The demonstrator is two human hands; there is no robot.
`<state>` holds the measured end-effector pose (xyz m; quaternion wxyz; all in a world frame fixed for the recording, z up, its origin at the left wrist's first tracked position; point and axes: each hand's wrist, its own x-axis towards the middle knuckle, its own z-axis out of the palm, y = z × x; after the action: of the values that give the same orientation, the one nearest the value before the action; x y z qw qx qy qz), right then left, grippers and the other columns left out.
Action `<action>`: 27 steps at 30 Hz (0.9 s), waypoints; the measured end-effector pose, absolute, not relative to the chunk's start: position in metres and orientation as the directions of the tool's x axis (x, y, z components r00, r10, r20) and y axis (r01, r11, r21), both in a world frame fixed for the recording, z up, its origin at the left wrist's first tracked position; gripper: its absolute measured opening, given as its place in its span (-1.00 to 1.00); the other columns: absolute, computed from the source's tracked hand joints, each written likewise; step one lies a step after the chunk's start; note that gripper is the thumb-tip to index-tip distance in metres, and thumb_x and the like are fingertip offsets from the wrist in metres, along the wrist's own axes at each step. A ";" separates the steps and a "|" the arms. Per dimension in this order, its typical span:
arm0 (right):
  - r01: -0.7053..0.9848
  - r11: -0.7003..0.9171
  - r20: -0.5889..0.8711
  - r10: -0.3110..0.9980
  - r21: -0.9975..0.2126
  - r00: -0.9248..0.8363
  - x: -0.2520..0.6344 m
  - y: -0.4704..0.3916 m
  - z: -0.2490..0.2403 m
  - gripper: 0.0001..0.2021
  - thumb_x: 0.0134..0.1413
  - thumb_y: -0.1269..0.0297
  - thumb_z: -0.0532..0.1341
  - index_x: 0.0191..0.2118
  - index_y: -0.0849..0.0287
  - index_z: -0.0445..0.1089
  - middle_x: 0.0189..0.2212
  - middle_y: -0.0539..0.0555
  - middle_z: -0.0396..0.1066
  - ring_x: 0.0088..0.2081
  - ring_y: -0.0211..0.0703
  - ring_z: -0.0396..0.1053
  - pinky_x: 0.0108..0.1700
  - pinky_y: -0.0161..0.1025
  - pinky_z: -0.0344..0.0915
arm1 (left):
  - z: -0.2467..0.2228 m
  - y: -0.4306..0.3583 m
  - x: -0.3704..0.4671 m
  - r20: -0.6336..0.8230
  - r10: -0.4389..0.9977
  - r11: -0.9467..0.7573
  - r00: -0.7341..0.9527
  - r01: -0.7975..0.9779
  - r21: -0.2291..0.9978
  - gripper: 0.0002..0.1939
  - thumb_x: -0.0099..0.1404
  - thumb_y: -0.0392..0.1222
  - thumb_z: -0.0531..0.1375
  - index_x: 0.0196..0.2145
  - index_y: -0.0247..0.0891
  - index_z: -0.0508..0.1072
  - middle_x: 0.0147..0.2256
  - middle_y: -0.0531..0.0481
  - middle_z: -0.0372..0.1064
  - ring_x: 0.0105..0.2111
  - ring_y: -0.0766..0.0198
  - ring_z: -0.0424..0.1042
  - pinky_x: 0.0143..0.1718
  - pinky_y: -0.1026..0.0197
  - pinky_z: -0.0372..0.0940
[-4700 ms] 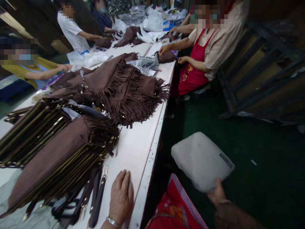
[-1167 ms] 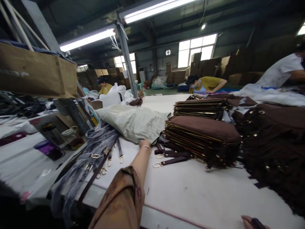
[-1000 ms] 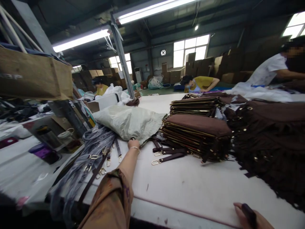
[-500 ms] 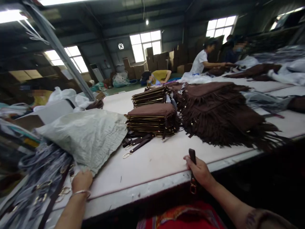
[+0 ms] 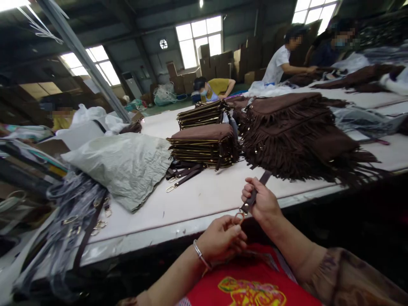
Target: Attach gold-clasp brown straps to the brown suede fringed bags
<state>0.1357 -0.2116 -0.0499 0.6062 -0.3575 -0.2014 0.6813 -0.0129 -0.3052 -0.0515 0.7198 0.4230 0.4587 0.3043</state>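
Observation:
My right hand (image 5: 263,200) is closed round a short dark brown leather wrist strap (image 5: 250,202), whose upper end sticks out above the fist. At the strap's lower end hangs a gold-coloured metal clasp (image 5: 239,215). My left hand (image 5: 219,239), with a bangle at its wrist, pinches this clasp just past the table's front edge. On the table ahead lie more brown straps with metal clasps (image 5: 185,177), partly under a stack of brown pouches with gold zips (image 5: 202,146). To their right is a pile of brown fringed bags (image 5: 293,131).
A pale woven sack (image 5: 127,165) lies on the white table (image 5: 204,197) at the left. Beside it are plastic-wrapped straps (image 5: 68,216) and loose gold clasps (image 5: 100,225). A metal post (image 5: 89,68) rises behind. Several co-workers (image 5: 280,61) are across the table and farther back.
My left hand has let go of the sack's edge and come right to the clasp. The sack's near corner has dropped flat. My right hand has turned the strap to a slant.

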 end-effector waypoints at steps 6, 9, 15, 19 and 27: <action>-0.597 -0.328 -0.389 0.921 -0.733 -0.029 0.168 -0.232 -0.073 -0.79 0.14 0.15 0.21 -0.25 0.20 0.36 -0.52 -0.02 0.41 -0.50 -0.30 0.37 -0.51 -0.39 0.30 | -0.051 -0.301 -0.020 -0.370 0.915 0.353 0.161 0.123 0.928 -0.67 0.28 0.04 0.10 -0.42 -0.32 0.36 -0.62 0.12 0.28 -0.70 0.48 0.20 -0.64 0.40 0.09; -0.175 -0.461 -0.436 0.885 -0.870 -0.164 0.180 -0.248 -0.078 -0.69 0.15 0.05 0.19 -0.32 0.24 0.41 -0.57 0.07 0.43 -0.59 -0.21 0.35 -0.65 -0.35 0.18 | -0.045 -0.296 -0.029 -0.364 0.927 0.336 0.092 0.230 0.913 -0.71 0.29 -0.03 0.06 -0.45 -0.30 0.35 -0.64 0.13 0.27 -0.71 0.46 0.21 -0.65 0.39 0.09; 0.448 0.466 0.330 0.877 -0.763 -0.350 0.169 -0.277 -0.062 -0.66 0.21 0.16 0.14 0.08 0.09 0.37 0.01 0.19 0.44 0.04 0.03 0.39 0.11 -0.02 0.34 | -0.037 -0.300 -0.030 -0.342 0.935 0.287 0.094 0.363 0.886 -0.73 0.28 -0.09 0.02 -0.50 -0.26 0.33 -0.67 0.12 0.26 -0.73 0.42 0.20 -0.69 0.38 0.07; 0.380 0.641 0.342 0.716 -0.667 -0.608 0.143 -0.276 -0.061 -0.70 0.29 0.28 0.05 0.07 0.07 0.37 -0.06 0.15 0.50 -0.03 -0.09 0.45 0.04 -0.14 0.42 | -0.041 -0.297 -0.034 -0.334 0.935 0.273 0.121 0.356 0.894 -0.71 0.27 -0.08 0.00 -0.54 -0.24 0.30 -0.69 0.14 0.22 -0.74 0.41 0.18 -0.70 0.37 0.06; 0.373 0.568 0.238 0.729 -0.734 -0.642 0.141 -0.273 -0.123 -0.72 0.16 0.12 0.16 -0.05 -0.03 0.48 -0.12 0.11 0.57 -0.13 -0.04 0.54 -0.12 -0.27 0.51 | -0.065 -0.316 -0.038 -0.558 0.829 0.549 0.013 0.169 0.819 -0.75 0.18 -0.22 0.05 -0.61 -0.27 0.34 -0.68 0.10 0.22 -0.72 0.39 0.20 -0.64 0.31 0.15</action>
<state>0.1410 -0.2733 -0.1227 0.2689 -0.3266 -0.8435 0.3309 -0.0377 -0.3164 -0.0646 0.5974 0.3865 0.6461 0.2762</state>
